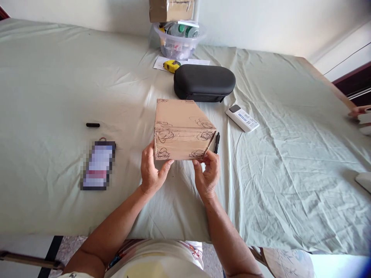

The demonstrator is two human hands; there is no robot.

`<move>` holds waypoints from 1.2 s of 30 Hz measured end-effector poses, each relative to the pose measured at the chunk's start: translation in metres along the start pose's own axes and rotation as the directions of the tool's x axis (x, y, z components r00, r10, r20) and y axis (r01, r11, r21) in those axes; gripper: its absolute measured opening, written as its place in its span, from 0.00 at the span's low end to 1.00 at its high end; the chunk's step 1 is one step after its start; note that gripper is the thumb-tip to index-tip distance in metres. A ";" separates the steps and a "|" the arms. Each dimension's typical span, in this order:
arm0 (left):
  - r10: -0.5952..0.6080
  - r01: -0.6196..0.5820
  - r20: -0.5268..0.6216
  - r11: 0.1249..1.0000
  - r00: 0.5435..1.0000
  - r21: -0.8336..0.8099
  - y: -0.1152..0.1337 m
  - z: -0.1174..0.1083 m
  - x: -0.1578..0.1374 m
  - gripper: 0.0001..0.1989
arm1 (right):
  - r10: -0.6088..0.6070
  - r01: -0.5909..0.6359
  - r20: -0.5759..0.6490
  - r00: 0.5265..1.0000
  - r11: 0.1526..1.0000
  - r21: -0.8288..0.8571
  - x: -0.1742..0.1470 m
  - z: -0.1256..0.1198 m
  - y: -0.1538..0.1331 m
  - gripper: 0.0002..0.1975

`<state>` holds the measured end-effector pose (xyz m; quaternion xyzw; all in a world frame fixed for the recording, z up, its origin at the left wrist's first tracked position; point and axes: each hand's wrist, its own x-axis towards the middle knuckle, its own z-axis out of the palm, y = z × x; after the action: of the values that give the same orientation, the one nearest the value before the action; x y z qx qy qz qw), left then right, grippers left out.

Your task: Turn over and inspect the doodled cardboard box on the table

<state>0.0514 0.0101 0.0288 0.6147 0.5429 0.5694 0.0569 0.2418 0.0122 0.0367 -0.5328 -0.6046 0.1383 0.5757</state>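
Pale green cloth [284, 173], creased all over, covers the tabletop [326, 77], whose far edge runs along a white wall [249, 19]. Someone is at the near edge, gripping a cardboard box [185, 116] around the middle of the tabletop. From where I stand, the left hand [153, 170] has its near left corner and the right hand [208, 173] its near right one, thumbs toward the near side. Black scribbles mark the cardboard; whether its underside touches the cloth, I can't tell. Just beside it, toward the right edge, lies a black pen [217, 143]. Blurred, a phone [97, 166] lies toward the near left corner. Between box and far edge sit a black case [204, 81], a yellow tape measure [171, 66] and a clear tub [176, 48] with bottles.
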 end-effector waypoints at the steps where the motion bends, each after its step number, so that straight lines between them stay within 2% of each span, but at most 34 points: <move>1: 0.037 -0.038 -0.017 0.999 0.999 -0.006 0.001 -0.002 0.002 0.35 | -0.024 0.024 -0.013 1.000 1.000 0.005 0.001 -0.002 -0.001 0.15; 5: 0.170 -0.171 -0.096 0.985 0.981 -0.005 0.003 -0.011 0.010 0.29 | -0.140 0.142 -0.087 0.986 0.990 0.011 0.000 -0.009 -0.002 0.17; 8: 0.240 -0.244 -0.162 0.970 0.957 -0.002 0.002 -0.016 0.012 0.27 | -0.250 0.246 -0.164 0.954 0.968 -0.045 -0.002 -0.013 0.002 0.19; 12: 0.305 -0.324 -0.219 0.945 0.927 -0.052 -0.001 -0.022 0.012 0.26 | -0.281 0.257 -0.275 0.919 0.959 -0.122 -0.004 -0.016 0.007 0.23; 14: 0.316 -0.331 -0.223 0.943 0.922 -0.033 -0.001 -0.023 0.013 0.25 | -0.270 0.250 -0.274 0.923 0.962 -0.108 -0.005 -0.017 0.006 0.23; 18: 0.313 -0.317 -0.277 0.948 0.909 0.032 0.001 -0.025 0.013 0.26 | -0.312 0.315 -0.228 0.922 0.949 -0.023 -0.004 -0.018 0.000 0.19; 21: 0.310 -0.321 -0.269 0.947 0.912 0.001 0.003 -0.026 0.014 0.25 | -0.309 0.326 -0.219 0.926 0.944 0.046 -0.006 -0.017 0.002 0.20; 23: 0.286 -0.301 -0.223 0.953 0.932 -0.032 0.005 -0.026 0.015 0.25 | -0.268 0.290 -0.198 0.943 0.952 0.094 -0.009 -0.015 0.007 0.19; 26: 0.203 -0.216 -0.180 0.975 0.963 -0.058 0.004 -0.024 0.015 0.22 | -0.119 0.135 -0.126 0.985 0.982 0.129 -0.013 -0.008 0.016 0.14; 30: 0.002 -0.009 -0.091 0.997 0.996 -0.078 -0.004 -0.012 0.010 0.15 | 0.091 -0.090 -0.028 0.995 0.994 0.055 -0.011 0.002 0.020 0.10; 32: -0.093 0.090 -0.046 0.993 0.995 -0.073 -0.011 -0.006 0.008 0.13 | 0.127 -0.127 0.005 0.992 0.992 0.004 -0.006 0.005 0.019 0.09; 36: -0.208 0.208 0.031 0.978 0.978 -0.007 -0.021 0.000 0.004 0.15 | 0.083 -0.076 0.112 0.990 0.995 -0.071 0.000 0.004 0.017 0.09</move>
<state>0.0377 0.0222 0.0169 0.5626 0.6005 0.5537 0.1275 0.2467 0.0207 0.0223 -0.5665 -0.6191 0.1713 0.5161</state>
